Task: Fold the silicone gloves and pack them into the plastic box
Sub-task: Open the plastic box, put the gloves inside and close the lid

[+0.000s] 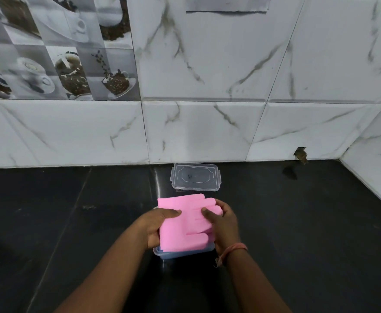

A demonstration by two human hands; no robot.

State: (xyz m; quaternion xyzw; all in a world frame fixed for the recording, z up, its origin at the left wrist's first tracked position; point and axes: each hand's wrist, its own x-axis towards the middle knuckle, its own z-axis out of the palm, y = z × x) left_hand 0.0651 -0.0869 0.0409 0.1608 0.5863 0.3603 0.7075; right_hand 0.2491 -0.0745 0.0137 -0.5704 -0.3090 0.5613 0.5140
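Observation:
A folded pink silicone glove (186, 222) lies on top of a clear plastic box (185, 253) on the black counter. My left hand (156, 224) grips the glove's left edge, thumb on top. My right hand (224, 224) holds its right side at the glove fingers, thumb on top. Something bluish shows inside the box under the glove; I cannot tell what it is. Most of the box is hidden by the glove and my hands.
The box's clear lid (195, 176) lies flat behind the box, near the white marble-tiled wall (207, 132). The dark counter (72, 222) stretches to both sides. A tiled side wall (376, 166) closes the right corner, with a small hole (300, 153) in the tiles.

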